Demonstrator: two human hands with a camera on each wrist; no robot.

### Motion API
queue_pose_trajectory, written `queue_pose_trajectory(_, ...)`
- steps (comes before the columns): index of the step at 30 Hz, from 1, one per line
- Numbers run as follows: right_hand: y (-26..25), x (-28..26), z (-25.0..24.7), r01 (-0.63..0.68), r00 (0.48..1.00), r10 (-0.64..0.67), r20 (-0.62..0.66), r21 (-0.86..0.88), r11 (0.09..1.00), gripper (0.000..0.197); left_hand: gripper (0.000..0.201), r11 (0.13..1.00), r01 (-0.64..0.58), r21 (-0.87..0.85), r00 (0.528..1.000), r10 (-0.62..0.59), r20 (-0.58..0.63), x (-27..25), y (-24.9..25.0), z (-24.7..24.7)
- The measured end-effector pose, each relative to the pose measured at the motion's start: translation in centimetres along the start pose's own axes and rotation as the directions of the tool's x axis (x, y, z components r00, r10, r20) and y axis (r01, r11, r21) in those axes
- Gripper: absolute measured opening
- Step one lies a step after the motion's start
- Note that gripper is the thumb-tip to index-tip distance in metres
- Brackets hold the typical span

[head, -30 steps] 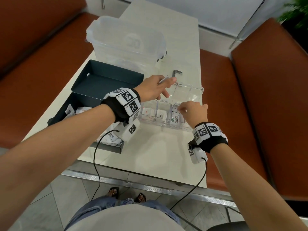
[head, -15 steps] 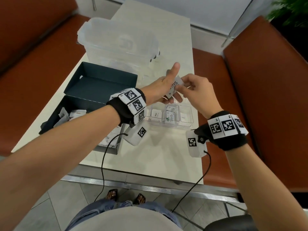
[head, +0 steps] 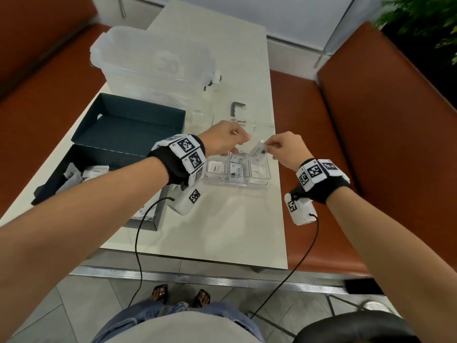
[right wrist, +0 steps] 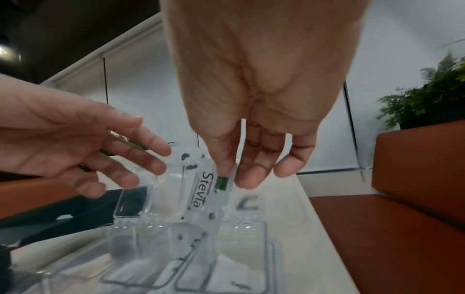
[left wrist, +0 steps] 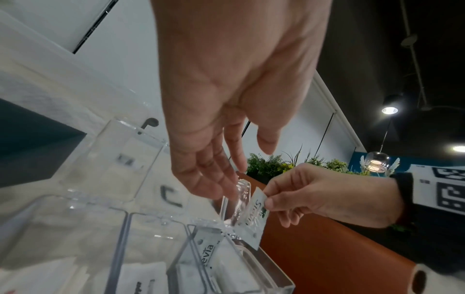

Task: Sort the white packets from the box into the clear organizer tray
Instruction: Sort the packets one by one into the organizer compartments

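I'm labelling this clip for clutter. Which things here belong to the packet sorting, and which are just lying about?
In the job:
Stevia packet, pinched by the right hand
left hand, open beside it
organizer tray, packets already in its compartments
dark box with remaining packets

Lying about:
big clear tub
hex key
table
orange benches
plant

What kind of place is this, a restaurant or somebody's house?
Probably a cafe or restaurant. Orange padded bench seats run along both sides of a pale table, leafy plants sit behind the seating, and the right hand holds a Stevia sweetener packet.
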State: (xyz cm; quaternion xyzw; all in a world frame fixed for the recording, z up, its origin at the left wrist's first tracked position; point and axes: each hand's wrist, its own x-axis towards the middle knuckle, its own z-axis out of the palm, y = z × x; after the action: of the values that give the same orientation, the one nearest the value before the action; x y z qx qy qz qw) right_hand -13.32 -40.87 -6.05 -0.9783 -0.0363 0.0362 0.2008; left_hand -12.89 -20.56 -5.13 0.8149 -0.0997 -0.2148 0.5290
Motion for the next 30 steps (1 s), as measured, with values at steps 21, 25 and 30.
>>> queue_pose_trajectory(21, -3.5, 1.2, 7.8, 0.09, 0.985, -0.148, -0.086, -0.474, 0.876, 0.026, 0.022, 0.996, 0.01, 0.087, 0.999, -0.007, -0.035, 0.0, -2.0, -1.3)
queue_pose_trajectory(25, -3.6, 1.3, 8.0, 0.109, 0.98, -0.174, -0.095, -0.474, 0.874, 0.022, 0.021, 0.997, 0.017, 0.076, 0.999, -0.014, -0.039, 0.0, -2.2, -1.7)
queue_pose_trajectory(30, -3.5, 1.4, 8.0, 0.158, 0.97, -0.227, -0.088, -0.483, 0.862, 0.017, 0.022, 0.998, 0.023, 0.066, 0.999, -0.021, -0.035, 0.0, -2.1, -2.0)
